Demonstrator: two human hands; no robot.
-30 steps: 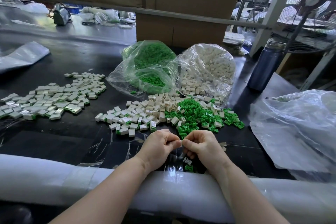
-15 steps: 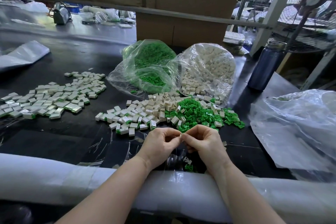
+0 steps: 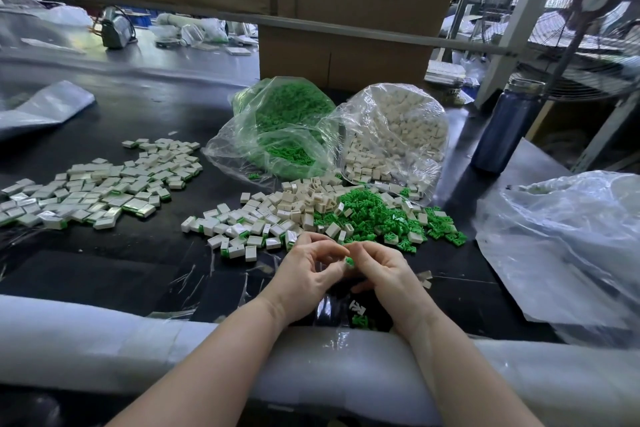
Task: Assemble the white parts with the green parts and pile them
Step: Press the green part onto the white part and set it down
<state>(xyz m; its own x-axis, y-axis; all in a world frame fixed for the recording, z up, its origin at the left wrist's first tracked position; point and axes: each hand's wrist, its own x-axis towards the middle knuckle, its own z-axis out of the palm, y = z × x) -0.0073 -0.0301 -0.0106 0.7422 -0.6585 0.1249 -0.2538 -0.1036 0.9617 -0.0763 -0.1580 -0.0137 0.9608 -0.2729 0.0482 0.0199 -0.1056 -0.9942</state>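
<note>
My left hand (image 3: 313,274) and my right hand (image 3: 382,270) meet fingertip to fingertip just in front of the loose parts. A small green part (image 3: 349,261) shows between them, pinched by both; any white part is hidden by the fingers. Behind the hands lie a heap of loose white parts (image 3: 301,199) and a heap of loose green parts (image 3: 377,215). Assembled white-and-green pieces (image 3: 239,232) lie left of the hands, and a bigger spread of them (image 3: 100,184) lies at the far left.
Two clear bags stand behind the heaps, one of green parts (image 3: 277,128) and one of white parts (image 3: 398,132). A blue bottle (image 3: 502,128) stands at the right. A crumpled plastic bag (image 3: 561,246) fills the right side. A white padded edge (image 3: 138,347) runs along the front. Two green parts (image 3: 358,314) lie under my wrists.
Both hands have risen and moved a little away from me toward the heaps. The fingers have loosened, and the green part now shows between the fingertips.
</note>
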